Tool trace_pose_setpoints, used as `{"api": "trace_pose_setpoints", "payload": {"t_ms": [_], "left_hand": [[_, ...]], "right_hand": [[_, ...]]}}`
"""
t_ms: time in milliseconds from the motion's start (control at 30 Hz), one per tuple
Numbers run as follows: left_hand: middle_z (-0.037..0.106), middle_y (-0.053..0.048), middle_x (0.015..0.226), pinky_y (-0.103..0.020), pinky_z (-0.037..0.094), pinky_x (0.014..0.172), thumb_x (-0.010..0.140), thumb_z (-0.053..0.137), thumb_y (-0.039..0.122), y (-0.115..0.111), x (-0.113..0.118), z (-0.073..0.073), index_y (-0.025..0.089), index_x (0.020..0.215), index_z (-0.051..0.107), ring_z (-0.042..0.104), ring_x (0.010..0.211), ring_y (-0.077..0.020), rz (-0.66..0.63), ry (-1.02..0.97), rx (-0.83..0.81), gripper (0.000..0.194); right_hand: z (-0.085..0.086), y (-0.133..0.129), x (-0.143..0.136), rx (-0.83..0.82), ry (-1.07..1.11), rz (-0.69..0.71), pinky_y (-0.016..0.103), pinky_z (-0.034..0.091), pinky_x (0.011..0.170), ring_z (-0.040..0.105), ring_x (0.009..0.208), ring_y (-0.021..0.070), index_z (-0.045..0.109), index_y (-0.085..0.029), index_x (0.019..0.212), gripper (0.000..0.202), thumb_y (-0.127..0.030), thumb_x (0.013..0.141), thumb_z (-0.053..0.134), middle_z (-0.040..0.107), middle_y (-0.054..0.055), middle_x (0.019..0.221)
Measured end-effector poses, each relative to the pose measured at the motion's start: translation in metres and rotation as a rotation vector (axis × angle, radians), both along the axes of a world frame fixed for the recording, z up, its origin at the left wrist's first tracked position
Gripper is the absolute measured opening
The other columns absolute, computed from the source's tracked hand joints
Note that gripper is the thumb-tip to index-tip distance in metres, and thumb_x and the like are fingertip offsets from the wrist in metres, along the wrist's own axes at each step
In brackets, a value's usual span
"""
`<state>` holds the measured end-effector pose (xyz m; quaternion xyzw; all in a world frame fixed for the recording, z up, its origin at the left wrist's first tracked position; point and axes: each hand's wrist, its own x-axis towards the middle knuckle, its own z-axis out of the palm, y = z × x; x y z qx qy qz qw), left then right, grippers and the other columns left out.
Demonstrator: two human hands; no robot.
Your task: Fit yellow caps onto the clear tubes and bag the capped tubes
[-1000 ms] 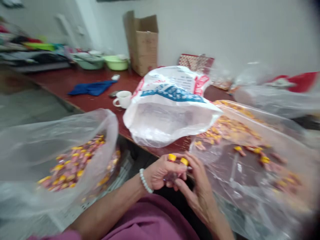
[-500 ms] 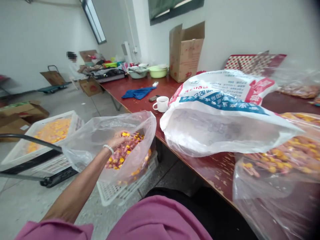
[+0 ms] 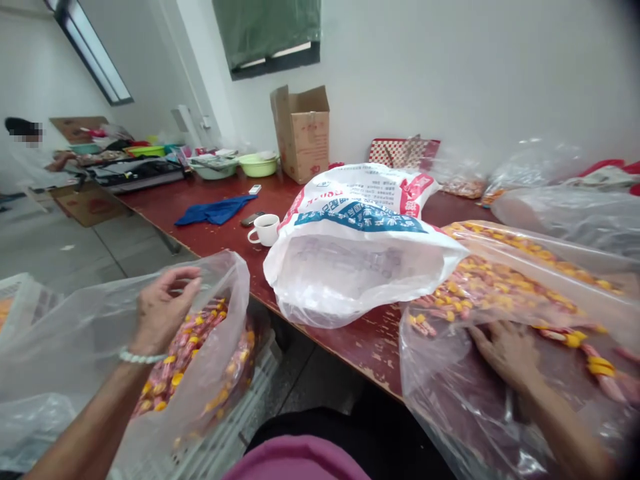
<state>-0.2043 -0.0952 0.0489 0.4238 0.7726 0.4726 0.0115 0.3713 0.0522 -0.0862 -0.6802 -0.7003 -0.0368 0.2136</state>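
My left hand (image 3: 167, 308), with a pale beaded bracelet, is raised over the mouth of a clear plastic bag (image 3: 235, 273). Its fingers are loosely bent and apart, with nothing seen in them. Inside that bag lie many small pink pieces with yellow ends (image 3: 187, 343); the bag sits in a white plastic crate (image 3: 260, 380). On the table, my right hand (image 3: 510, 353) reaches into another clear bag (image 3: 440, 373), palm down. Its fingers stretch to the edge of a heap of similar pink-and-yellow pieces (image 3: 480, 287), and the fingertips are partly hidden there.
A large white printed sack (image 3: 360, 260) lies open-mouthed on the red table (image 3: 345, 347). Behind it are a white mug (image 3: 267, 230), blue cloth (image 3: 215, 211), cardboard box (image 3: 305, 143) and basins (image 3: 257, 165). Another person (image 3: 30, 153) is at the far left.
My view has turned right. My left hand has lifted out of the pieces in the crate bag, and my right hand has come into view inside the table bag.
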Motion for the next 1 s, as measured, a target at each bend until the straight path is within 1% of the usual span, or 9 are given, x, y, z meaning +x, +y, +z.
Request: {"api": "trace_pose_setpoints", "payload": {"t_ms": [67, 167, 233, 333, 500, 667, 833, 900, 1000], "left_hand": [[0.068, -0.003, 0.089, -0.024, 0.047, 0.067, 0.077, 0.057, 0.032, 0.021, 0.053, 0.01, 0.018, 0.092, 0.066, 0.06, 0.073, -0.0143, -0.303, 0.036, 0.083, 0.023], [0.067, -0.005, 0.098, -0.027, 0.048, 0.079, 0.081, 0.05, 0.02, 0.077, 0.123, 0.001, 0.018, 0.094, 0.067, 0.061, 0.089, -0.0167, -0.647, 0.306, -0.067, 0.021], [0.066, -0.009, 0.104, -0.03, 0.045, 0.089, 0.08, 0.049, 0.011, 0.122, 0.159, -0.018, 0.015, 0.097, 0.066, 0.058, 0.1, -0.0188, -0.682, 0.511, -0.173, 0.025], [0.065, -0.012, 0.103, -0.036, 0.042, 0.095, 0.075, 0.05, 0.004, 0.181, 0.194, -0.048, 0.013, 0.096, 0.067, 0.055, 0.104, -0.0225, -0.752, 0.594, -0.234, 0.028], [0.063, -0.018, 0.095, -0.04, 0.046, 0.085, 0.068, 0.049, -0.001, 0.22, 0.21, -0.07, 0.009, 0.085, 0.068, 0.053, 0.103, -0.0297, -0.829, 0.629, -0.288, 0.027], [0.064, -0.014, 0.094, -0.037, 0.045, 0.088, 0.069, 0.056, 0.008, 0.2, 0.197, -0.058, 0.011, 0.093, 0.066, 0.056, 0.097, -0.0258, -0.86, 0.564, -0.271, 0.026], [0.064, -0.006, 0.102, -0.024, 0.048, 0.076, 0.085, 0.049, 0.028, 0.118, 0.204, -0.035, 0.016, 0.11, 0.059, 0.059, 0.088, -0.0154, -0.972, 0.26, -0.16, 0.029], [0.065, -0.004, 0.099, -0.023, 0.047, 0.074, 0.084, 0.053, 0.033, 0.082, 0.212, -0.027, 0.019, 0.107, 0.06, 0.06, 0.086, -0.0153, -1.067, 0.026, -0.153, 0.028], [0.065, -0.005, 0.102, -0.027, 0.047, 0.082, 0.081, 0.058, 0.033, 0.045, 0.22, -0.021, 0.02, 0.109, 0.062, 0.06, 0.091, -0.0177, -1.206, -0.288, -0.211, 0.031]], "right_hand": [[0.001, -0.001, -0.012, -0.041, -0.038, 0.028, 0.052, 0.046, 0.079, 0.061, 0.089, 0.0357, 0.063, -0.016, 0.08, 0.035, -0.038, 0.08, 0.035, 0.065, 0.02, 0.088], [0.008, -0.014, -0.016, -0.033, -0.025, 0.096, 0.04, 0.048, 0.082, 0.063, 0.092, 0.0282, 0.061, -0.016, 0.087, 0.031, -0.025, 0.077, 0.033, 0.067, 0.016, 0.093], [0.013, -0.028, -0.013, 0.003, 0.027, 0.1, 0.037, 0.05, 0.079, 0.064, 0.09, 0.0256, 0.061, -0.017, 0.093, 0.032, -0.026, 0.078, 0.034, 0.067, 0.013, 0.097], [0.019, -0.051, -0.007, 0.031, 0.14, 0.068, 0.035, 0.052, 0.073, 0.066, 0.083, 0.0242, 0.06, -0.019, 0.101, 0.035, -0.037, 0.079, 0.039, 0.069, 0.01, 0.097], [0.025, -0.08, -0.004, 0.041, 0.3, -0.025, 0.035, 0.051, 0.077, 0.065, 0.084, 0.0234, 0.062, -0.019, 0.105, 0.043, -0.043, 0.075, 0.045, 0.068, 0.01, 0.096], [0.056, -0.108, -0.04, 0.042, 0.806, -0.151, 0.035, 0.05, 0.075, 0.064, 0.081, 0.0216, 0.059, -0.02, 0.106, 0.045, -0.051, 0.073, 0.057, 0.067, 0.008, 0.095], [0.1, -0.126, -0.123, 0.099, 1.265, 0.04, 0.028, 0.05, 0.068, 0.062, 0.072, 0.0153, 0.057, -0.021, 0.097, 0.037, -0.043, 0.07, 0.07, 0.066, 0.003, 0.083], [0.109, -0.126, -0.154, 0.101, 1.309, 0.151, 0.026, 0.049, 0.067, 0.061, 0.073, 0.0137, 0.055, -0.022, 0.096, 0.029, -0.038, 0.075, 0.068, 0.065, 0.001, 0.084], [0.111, -0.123, -0.181, 0.157, 1.146, 0.269, 0.027, 0.047, 0.069, 0.059, 0.074, 0.0128, 0.056, -0.023, 0.094, 0.02, -0.034, 0.08, 0.064, 0.063, 0.0, 0.086]]}}
